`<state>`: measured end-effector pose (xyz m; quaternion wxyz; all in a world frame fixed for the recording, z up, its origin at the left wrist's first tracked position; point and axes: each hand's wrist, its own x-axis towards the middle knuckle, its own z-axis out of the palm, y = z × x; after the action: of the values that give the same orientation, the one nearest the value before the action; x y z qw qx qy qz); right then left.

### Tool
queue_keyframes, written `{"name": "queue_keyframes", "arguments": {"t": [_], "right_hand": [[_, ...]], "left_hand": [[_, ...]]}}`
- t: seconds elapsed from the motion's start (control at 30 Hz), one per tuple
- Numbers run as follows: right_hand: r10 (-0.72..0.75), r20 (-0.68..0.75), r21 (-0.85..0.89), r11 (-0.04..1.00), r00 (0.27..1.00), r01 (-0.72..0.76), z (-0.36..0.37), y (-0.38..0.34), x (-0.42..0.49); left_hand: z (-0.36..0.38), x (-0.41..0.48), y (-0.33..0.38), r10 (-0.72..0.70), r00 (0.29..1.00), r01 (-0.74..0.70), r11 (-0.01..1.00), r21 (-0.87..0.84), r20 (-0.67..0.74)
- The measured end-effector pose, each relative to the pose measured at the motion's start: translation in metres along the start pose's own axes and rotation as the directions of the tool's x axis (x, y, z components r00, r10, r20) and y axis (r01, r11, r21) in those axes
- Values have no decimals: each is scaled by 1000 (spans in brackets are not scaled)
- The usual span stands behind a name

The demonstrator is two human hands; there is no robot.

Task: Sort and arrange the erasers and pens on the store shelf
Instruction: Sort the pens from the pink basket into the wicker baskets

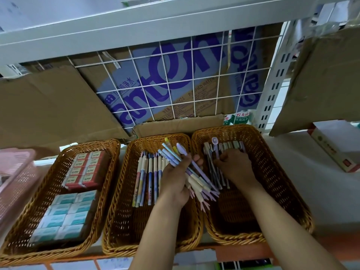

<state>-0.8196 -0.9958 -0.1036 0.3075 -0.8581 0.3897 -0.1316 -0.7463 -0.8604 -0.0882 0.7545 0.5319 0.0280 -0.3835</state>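
Three wicker baskets stand side by side on the shelf (321, 191); take the middle basket (153, 248) as the mark. Along its left side a row of pens (148, 182) lies straight, tips toward the person. Over its right rim the left hand (174, 177) grips a pen bundle (175, 152), fingers and thumb curled round the middle of it. The caps fan out toward the back and the other ends stick out over the neighbouring basket.

The right basket (288, 184) touches the middle one and holds dark pens (211, 166) lying at its far left. The right hand (236, 166) rests on them, knuckles up, fingers bent down among them; whether they pinch a pen I cannot tell.

The left basket (25, 217) holds the erasers, red packs (83, 168) at the far end and teal packs (66, 213) nearer. Behind the middle basket a wire grid (191, 75) fronts printed cardboard (48, 106).
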Motion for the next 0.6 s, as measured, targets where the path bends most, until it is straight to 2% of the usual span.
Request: {"name": "queue_keyframes", "arguments": {"t": [0.13,0.23,0.3,0.37,0.43,0.47,0.53,0.6], "right_hand": [[-25,-10,11,1000,1000,25,1,2,0],[-137,-14,210,968,990,137,-6,-3,-7],[-204,125,395,908,971,140,-14,-11,-14],[-289,318,559,826,903,67,-21,-17,-22],[-349,424,615,788,836,17,-23,-18,-25],[-355,435,616,788,828,14,-23,-18,-25],[-309,375,601,799,874,25,-19,-15,-22],[-200,216,517,854,956,62,-16,-13,-16]], "left_hand": [[1,-2,1,-1,1000,1,1000,18,9],[3,-4,2,34,999,-34,999,19,0],[4,-5,3,51,999,-51,999,-1,1],[4,-6,3,67,998,-66,997,25,-14],[3,-6,4,81,996,-80,996,44,-29],[3,-5,4,86,996,-84,995,48,-32],[4,-5,4,86,996,-85,996,33,-34],[5,-5,5,66,997,-67,997,-31,-46]]}}
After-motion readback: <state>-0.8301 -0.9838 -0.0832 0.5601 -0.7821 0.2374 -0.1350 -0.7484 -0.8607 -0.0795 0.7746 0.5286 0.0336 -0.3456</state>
